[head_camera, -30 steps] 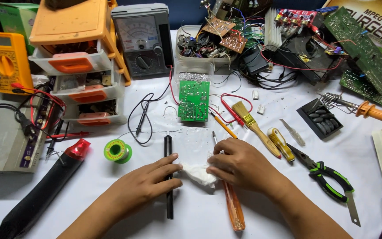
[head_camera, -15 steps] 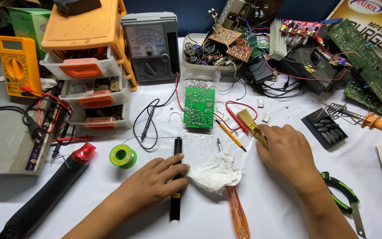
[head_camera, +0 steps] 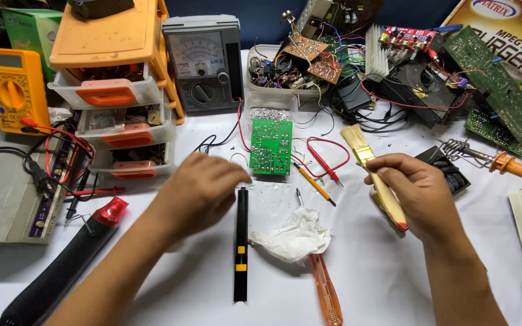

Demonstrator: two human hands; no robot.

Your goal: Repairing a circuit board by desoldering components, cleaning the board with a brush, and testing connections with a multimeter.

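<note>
My right hand point(head_camera: 418, 196) grips a yellow-handled paintbrush point(head_camera: 370, 166), bristles pointing up and away, lifted above the white table. My left hand point(head_camera: 197, 193) hovers, blurred, fingers loosely curled and holding nothing, just left of a green circuit board point(head_camera: 271, 147) that lies flat on the table. Between the hands lie a black pen-like tool point(head_camera: 241, 241), a crumpled white tissue point(head_camera: 290, 236) and an orange-handled screwdriver point(head_camera: 324, 287) partly under the tissue.
An orange-and-white drawer unit point(head_camera: 116, 90), a grey analog meter point(head_camera: 203, 60) and a yellow multimeter point(head_camera: 13, 87) stand at the back left. Loose boards and wires point(head_camera: 394, 66) crowd the back right. A black and red tool point(head_camera: 67, 265) lies front left, a soldering iron point(head_camera: 515, 166) right.
My right hand has picked the paintbrush up off the table and raised it. My left hand has left the tissue and moved up towards the green board.
</note>
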